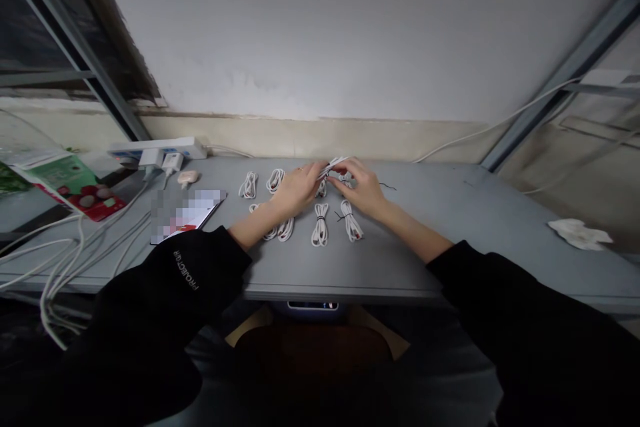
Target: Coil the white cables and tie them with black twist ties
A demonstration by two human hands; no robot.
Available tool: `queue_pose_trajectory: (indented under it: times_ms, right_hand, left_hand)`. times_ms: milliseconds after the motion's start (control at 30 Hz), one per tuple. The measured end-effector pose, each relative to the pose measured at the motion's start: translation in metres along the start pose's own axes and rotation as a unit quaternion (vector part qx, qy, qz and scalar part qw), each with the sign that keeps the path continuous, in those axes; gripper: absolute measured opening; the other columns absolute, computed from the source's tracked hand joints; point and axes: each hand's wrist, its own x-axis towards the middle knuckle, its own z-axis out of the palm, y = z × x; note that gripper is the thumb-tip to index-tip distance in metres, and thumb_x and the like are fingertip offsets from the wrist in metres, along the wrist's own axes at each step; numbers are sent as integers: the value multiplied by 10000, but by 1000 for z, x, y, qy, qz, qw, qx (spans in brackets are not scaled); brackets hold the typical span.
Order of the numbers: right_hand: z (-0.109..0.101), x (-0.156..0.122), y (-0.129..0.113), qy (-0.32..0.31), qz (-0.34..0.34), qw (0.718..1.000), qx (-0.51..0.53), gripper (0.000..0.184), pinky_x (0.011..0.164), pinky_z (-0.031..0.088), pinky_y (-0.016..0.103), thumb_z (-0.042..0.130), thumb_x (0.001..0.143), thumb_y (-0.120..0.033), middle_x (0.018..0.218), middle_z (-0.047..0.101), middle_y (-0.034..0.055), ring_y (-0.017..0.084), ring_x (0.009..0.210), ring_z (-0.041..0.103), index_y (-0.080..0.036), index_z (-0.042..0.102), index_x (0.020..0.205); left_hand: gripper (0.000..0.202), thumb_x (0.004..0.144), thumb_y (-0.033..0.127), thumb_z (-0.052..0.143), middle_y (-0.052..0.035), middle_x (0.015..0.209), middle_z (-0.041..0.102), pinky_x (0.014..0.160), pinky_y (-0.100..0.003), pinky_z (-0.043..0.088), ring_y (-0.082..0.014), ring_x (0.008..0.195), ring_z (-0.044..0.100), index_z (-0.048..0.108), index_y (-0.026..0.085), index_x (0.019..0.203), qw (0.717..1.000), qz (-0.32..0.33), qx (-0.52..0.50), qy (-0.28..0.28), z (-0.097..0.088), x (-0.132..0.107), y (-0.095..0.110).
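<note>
Between my two hands, a white cable (334,164) folded into a bundle is held just above the grey table (400,260). My left hand (301,188) closes on its left end, and my right hand (364,188) pinches it from the right. Several more coiled white cables lie on the tabletop around and below my hands. One coil (320,225) with a dark tie sits nearest the front, beside another tied coil (352,221). At the back left are a coil (249,185) and a second one (275,180). My left wrist partly covers others.
On the left stand a power strip (185,145) with plugged-in chargers, a phone-like slab (193,215) with a blurred screen, and a red and green package (83,187). Loose white cords (65,260) hang over the edge there. A crumpled tissue (580,233) lies far right. Behind rises a wall (350,33).
</note>
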Motion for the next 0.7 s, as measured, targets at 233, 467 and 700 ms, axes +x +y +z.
queue_pose_trajectory:
  times_ms: [233,467,700]
  right_hand:
    - [1,-2,-2,1,3,1000,-5,70,719,483,331,521,873,-193,879,614,37,190,835,585,-235,553,827]
    - [-1,1,4,-5,12,999,-40,74,735,481,336,495,878,-206,874,619,39,200,853,588,-243,552,849]
    - [-11,7,26,37,105,992,-55,56,724,478,323,493,826,-210,833,626,40,188,796,601,-226,543,807]
  left_hand:
    - [451,984,229,360,-182,1207,632,936,-395,455,-257,1080,619,364,124,1423,1000,27,-13,-10,8,-1,4]
    - [373,954,209,386,-119,1219,655,935,-350,463,-209,1057,626,506,168,1305,979,-36,-185,79,10,-2,-7]
    - [260,920,230,432,-24,831,666,649,-241,455,-114,632,581,589,159,1115,926,-158,-317,131,21,4,-28]
